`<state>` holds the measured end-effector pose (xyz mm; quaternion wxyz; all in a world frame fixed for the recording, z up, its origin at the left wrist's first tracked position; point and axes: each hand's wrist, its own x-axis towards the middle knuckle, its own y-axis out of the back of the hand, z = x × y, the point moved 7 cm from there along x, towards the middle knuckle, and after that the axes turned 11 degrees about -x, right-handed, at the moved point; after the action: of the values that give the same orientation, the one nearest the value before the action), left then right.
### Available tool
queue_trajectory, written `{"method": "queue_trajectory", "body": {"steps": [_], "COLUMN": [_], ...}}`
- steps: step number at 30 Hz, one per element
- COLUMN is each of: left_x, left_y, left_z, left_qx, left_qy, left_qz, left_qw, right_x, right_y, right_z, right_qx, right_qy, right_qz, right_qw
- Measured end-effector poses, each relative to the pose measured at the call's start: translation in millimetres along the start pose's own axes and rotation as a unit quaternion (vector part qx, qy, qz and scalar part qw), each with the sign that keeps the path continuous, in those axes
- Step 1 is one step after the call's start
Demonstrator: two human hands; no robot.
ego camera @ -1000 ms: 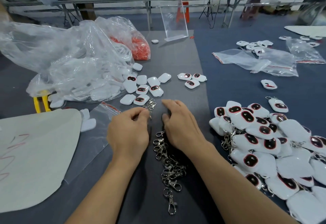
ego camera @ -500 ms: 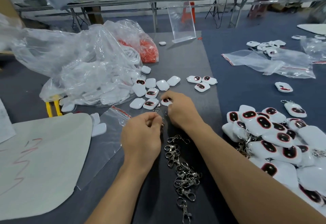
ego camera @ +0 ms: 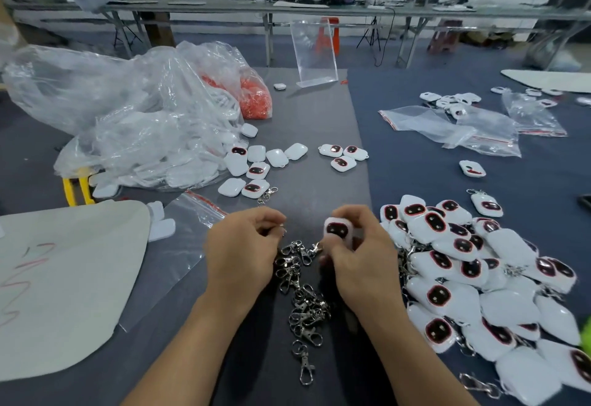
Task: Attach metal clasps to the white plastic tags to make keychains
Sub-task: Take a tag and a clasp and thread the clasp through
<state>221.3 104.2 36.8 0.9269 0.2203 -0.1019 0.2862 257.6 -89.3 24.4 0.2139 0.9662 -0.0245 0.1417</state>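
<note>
Grey mat [ego camera: 319, 117] on a blue-covered table [ego camera: 415, 181], workshop benches behind. Far left I see one clear bag of tags [ego camera: 134, 137]. Left hand [ego camera: 238, 255] is curled, pinching a small metal piece [ego camera: 282, 230]. I can't count the clasp pile [ego camera: 303, 297]. Right hand [ego camera: 361, 265] grips one white tag [ego camera: 337, 231]. Three loose tags [ego camera: 342, 156] lie beyond, and the keychain heap [ego camera: 463, 277] is on the right.

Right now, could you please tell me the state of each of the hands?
Left hand: closed, pinching a metal clasp, mostly hidden.
Right hand: closed, holding a white tag.
</note>
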Motion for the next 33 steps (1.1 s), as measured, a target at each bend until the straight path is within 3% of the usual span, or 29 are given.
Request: {"method": "queue_trajectory", "body": {"steps": [3,7,12,17,25,33], "left_x": [-3.9,-8.4,-11.3,-15.6,-11.8,-13.3], "left_y": [-0.7,-14.9,-20.5,-22.6,-27.0,-22.0], "left_z": [5.8,15.7,22.5,25.0,18.2,20.9], "left_qx": [-0.029,-0.118,-0.119,-0.111,-0.171,-0.159], "left_qy": [-0.016,-0.042,-0.084,-0.087,0.002,-0.005], "left_qz": [-0.006,-0.073,-0.111,-0.082,-0.088,-0.035], "left_qw": [0.999,0.989,0.983,0.987,0.981,0.987], "right_x": [-0.3,5.7,6.3,10.1,10.6,13.6], "right_y": [7.5,3.9,-2.9,-1.1,-10.6,-7.9], "right_z": [3.5,-9.5,-15.5,-14.9,2.0,-5.5], "right_qx": [0.036,-0.03,-0.087,-0.073,0.163,0.068], "right_qy": [-0.036,0.011,0.055,0.044,-0.123,-0.047], "right_qz": [-0.018,-0.048,-0.05,-0.044,-0.11,-0.093], "right_qw": [0.999,0.998,0.994,0.995,0.973,0.992]}}
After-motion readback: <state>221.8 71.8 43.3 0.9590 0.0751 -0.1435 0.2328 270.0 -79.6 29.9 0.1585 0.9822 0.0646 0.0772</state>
